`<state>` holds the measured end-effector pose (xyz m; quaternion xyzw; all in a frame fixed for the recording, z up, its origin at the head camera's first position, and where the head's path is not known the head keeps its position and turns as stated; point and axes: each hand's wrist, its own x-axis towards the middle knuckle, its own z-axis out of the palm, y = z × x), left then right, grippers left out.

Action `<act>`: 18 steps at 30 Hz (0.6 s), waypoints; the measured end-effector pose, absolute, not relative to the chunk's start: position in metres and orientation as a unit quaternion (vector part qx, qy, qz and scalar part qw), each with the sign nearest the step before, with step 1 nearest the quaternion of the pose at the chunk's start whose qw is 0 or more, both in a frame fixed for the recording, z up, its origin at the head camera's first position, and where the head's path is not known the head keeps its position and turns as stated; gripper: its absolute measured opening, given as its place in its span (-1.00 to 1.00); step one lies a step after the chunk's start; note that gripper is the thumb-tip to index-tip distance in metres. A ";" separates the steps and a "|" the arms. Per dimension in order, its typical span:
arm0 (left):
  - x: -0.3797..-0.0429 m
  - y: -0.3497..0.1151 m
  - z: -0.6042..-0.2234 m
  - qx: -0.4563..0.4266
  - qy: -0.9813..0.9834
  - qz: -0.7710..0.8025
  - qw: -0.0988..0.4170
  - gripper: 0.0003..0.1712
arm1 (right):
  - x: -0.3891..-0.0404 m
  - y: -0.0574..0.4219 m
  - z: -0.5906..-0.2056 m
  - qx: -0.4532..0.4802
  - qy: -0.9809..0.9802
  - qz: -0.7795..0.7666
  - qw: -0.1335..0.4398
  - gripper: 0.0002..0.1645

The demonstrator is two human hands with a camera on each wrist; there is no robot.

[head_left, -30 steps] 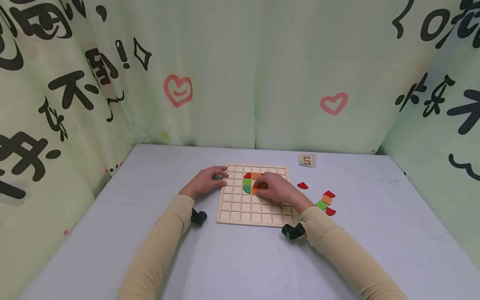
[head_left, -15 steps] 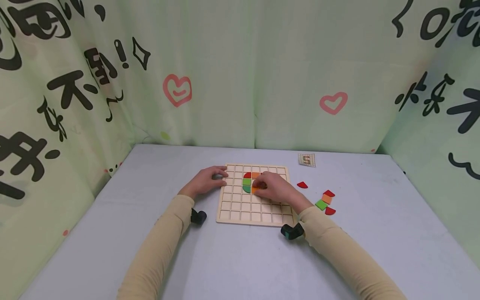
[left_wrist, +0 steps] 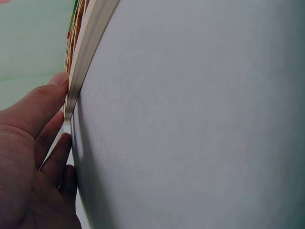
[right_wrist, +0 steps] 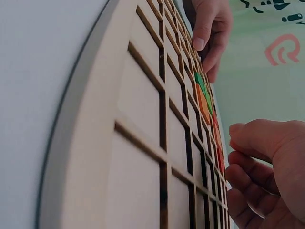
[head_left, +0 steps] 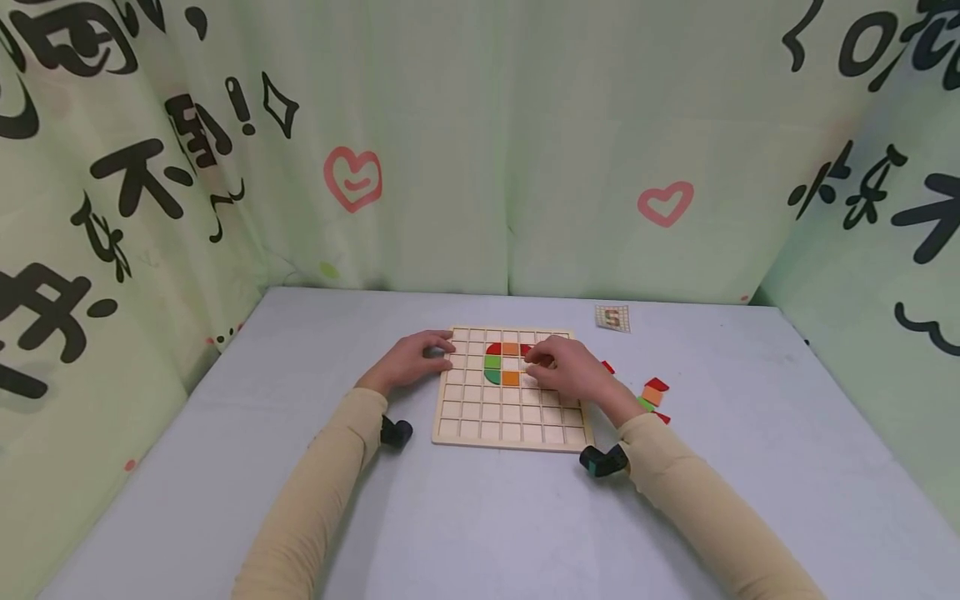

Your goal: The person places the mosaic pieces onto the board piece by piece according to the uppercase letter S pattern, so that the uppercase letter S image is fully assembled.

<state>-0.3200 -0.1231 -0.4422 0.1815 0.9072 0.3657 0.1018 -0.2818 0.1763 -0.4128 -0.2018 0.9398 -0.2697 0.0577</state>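
Observation:
A square wooden grid board [head_left: 480,414] lies on the table. My left hand [head_left: 408,360] rests against its left side, thumb [left_wrist: 50,90] touching the rim and fingers fairly straight. In the grid sit a red rounded piece [head_left: 493,349], an orange square [head_left: 510,348], a second red piece [head_left: 525,350], a light green square [head_left: 492,362], a dark green rounded piece [head_left: 491,377] and a lower orange square [head_left: 511,378]. Over the board's right part hovers my right hand [head_left: 572,369]. Its fingers are loosely bent, and I see nothing between thumb and fingertips in the right wrist view.
Right of the board lie loose pieces: a red one [head_left: 609,367] partly behind the hand, another red one [head_left: 657,384], an orange square [head_left: 652,397] and a green piece [head_left: 646,404]. A small patterned card [head_left: 612,318] lies behind. Curtains [head_left: 450,167] surround the table.
My right hand has shifted right, away from the lower orange square, which now shows whole along with the cell above it. The left hand stays at the board's edge.

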 end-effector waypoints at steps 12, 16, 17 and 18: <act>-0.320 -0.124 -0.440 0.185 0.907 0.365 0.099 -0.63 | -0.280 0.231 -0.415 -0.107 0.956 -0.272 0.027 -0.65; -0.318 -0.123 -0.440 0.190 0.906 0.366 0.097 -0.64 | -0.280 0.249 -0.415 -0.077 0.960 -0.266 0.033 -0.61; -0.318 -0.123 -0.439 0.191 0.905 0.368 0.098 -0.64 | -0.280 0.253 -0.415 -0.071 0.961 -0.265 0.035 -0.60; -0.318 -0.123 -0.439 0.190 0.905 0.369 0.098 -0.63 | -0.279 0.256 -0.415 -0.065 0.962 -0.264 0.036 -0.60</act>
